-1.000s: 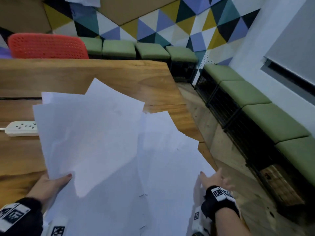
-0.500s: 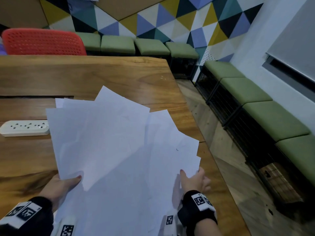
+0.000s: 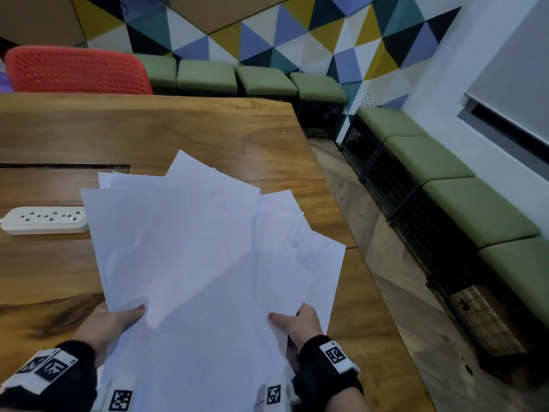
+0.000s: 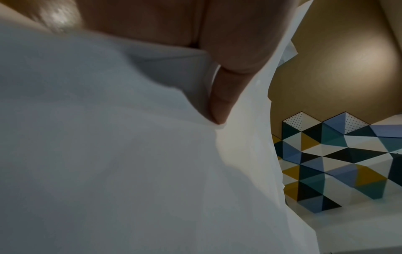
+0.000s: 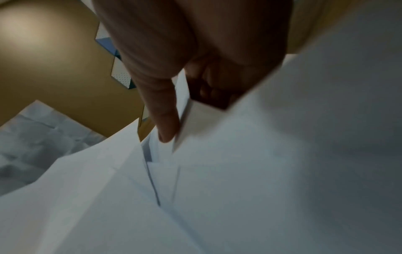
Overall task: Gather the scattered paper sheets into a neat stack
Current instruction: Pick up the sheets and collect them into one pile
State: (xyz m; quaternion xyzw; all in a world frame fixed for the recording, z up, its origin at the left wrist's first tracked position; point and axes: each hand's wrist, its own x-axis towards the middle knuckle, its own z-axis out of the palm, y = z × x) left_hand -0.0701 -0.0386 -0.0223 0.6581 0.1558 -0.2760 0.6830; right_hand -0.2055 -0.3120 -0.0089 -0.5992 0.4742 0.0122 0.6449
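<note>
The left hand (image 3: 110,322) grips the paper sheets (image 3: 208,257) at their near left edge, thumb laid across the top. The right hand (image 3: 300,325) grips their near right edge the same way, fingers hidden beneath. The sheets fan out unevenly, held over the near right corner of the tabletop (image 3: 178,129); overlap prevents an exact count. One power strip (image 3: 44,220) lies near the left edge.

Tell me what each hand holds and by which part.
Both hold the fanned paper sheets at their near edge: left hand at the left corner, right hand at the right, thumbs on top.
</note>
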